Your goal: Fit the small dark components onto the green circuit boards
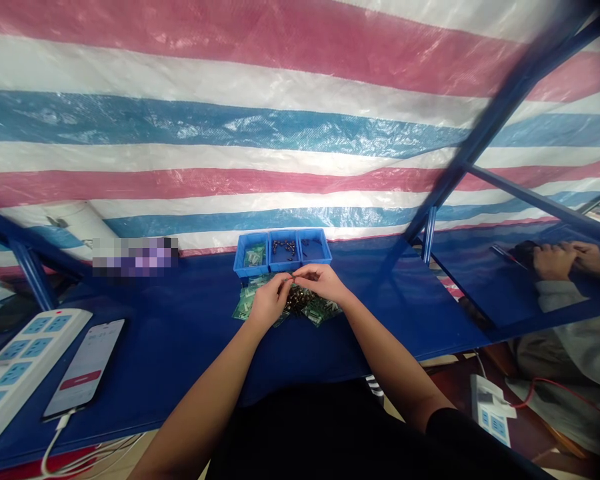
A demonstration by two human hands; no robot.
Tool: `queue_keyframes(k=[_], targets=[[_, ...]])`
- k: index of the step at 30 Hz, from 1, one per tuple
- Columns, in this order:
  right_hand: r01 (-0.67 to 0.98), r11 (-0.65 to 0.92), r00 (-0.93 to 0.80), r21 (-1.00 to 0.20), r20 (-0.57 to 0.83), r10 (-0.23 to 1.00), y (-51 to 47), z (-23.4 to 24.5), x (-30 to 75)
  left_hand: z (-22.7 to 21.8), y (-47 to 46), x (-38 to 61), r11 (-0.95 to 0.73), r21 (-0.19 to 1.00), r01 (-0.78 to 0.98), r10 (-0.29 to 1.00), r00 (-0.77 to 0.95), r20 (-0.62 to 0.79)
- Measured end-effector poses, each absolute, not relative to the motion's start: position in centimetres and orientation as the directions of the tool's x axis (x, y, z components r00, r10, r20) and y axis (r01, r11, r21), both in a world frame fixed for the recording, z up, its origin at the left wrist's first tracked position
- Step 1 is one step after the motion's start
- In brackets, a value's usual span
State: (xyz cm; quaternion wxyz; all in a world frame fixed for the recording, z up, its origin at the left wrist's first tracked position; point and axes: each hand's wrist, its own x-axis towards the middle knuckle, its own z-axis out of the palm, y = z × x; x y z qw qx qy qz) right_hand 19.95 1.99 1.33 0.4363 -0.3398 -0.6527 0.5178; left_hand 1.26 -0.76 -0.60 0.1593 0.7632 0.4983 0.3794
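Note:
My left hand [269, 298] and my right hand [324, 283] meet fingertip to fingertip above the blue table. Both are closed in a pinch, and whatever lies between the fingertips is too small to make out. Beneath them is a heap of small dark, brassy parts [296, 301]. Flat green pieces, perhaps small packets [320, 311], lie around the heap, partly hidden by my hands. Just beyond stand three joined blue bins [253, 271]. Green pieces [255, 254] fill the left one, small dark metal parts [284, 249] the middle one, and a few dark bits the right one.
On the left lie a white power strip [27, 360] and a phone [86, 367] with a charging cable. Blue metal frame bars [473, 150] rise at the right. Another person's hands [563, 259] work at the neighbouring table. Striped plastic sheeting [280, 120] hangs behind.

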Motion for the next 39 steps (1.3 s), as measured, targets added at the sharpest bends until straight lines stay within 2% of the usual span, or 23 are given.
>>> queue_keyframes(k=[6, 16, 24, 34, 39], targets=[[0.051, 0.276, -0.381, -0.96, 0.237, 0.894, 1.85, 1.55, 19.96, -0.52, -0.77, 1.12, -0.44, 0.623, 0.646, 0.891, 0.227, 0.394], [-0.003, 0.257, -0.387, -0.967, 0.238, 0.891, 2.12, 1.31, 20.1, -0.46, -0.88, 1.44, -0.479, 0.6, 0.641, 0.858, 0.196, 0.475], [0.001, 0.268, -0.397, -0.963, 0.245, 0.884, 1.79, 1.64, 19.98, -0.26, -0.82, 1.28, -0.468, 0.618, 0.632, 0.875, 0.232, 0.425], [-0.034, 0.24, -0.393, -0.97, 0.234, 0.889, 2.09, 1.08, 20.03, -0.02, -1.01, 1.29, -0.459, 0.602, 0.653, 0.879, 0.235, 0.415], [0.003, 0.276, -0.369, -0.961, 0.256, 0.894, 1.99, 1.23, 20.02, -0.17, -0.91, 1.23, -0.458, 0.598, 0.658, 0.878, 0.232, 0.418]])
